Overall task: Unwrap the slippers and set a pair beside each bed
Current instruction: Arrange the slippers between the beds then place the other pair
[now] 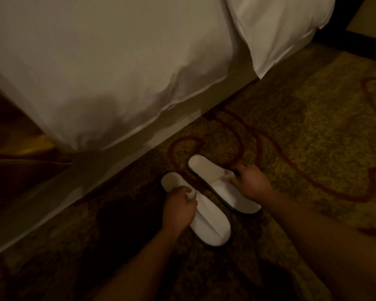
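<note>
Since both slippers lie bare on the brown-and-gold patterned carpet (302,127), with no wrapper in view, the step in hand looks like the last squaring-up of this pair beside the bed. The person's left hand (178,206) curls its fingers onto the upper's edge of the nearer flat white cloth slipper (213,224). The right hand (253,184) pinches the upper of the farther white cloth slipper (204,171), which has a dark sole rim. The two lie parallel and just apart, open heels toward the pale bed base (117,166). The next move probably calls for only a small nudge to level them, then letting go. The base runs diagonally near the heels, with the hanging white duvet (117,72) above it, so there is little room that way; open carpet lies to the right and toward the person
</note>
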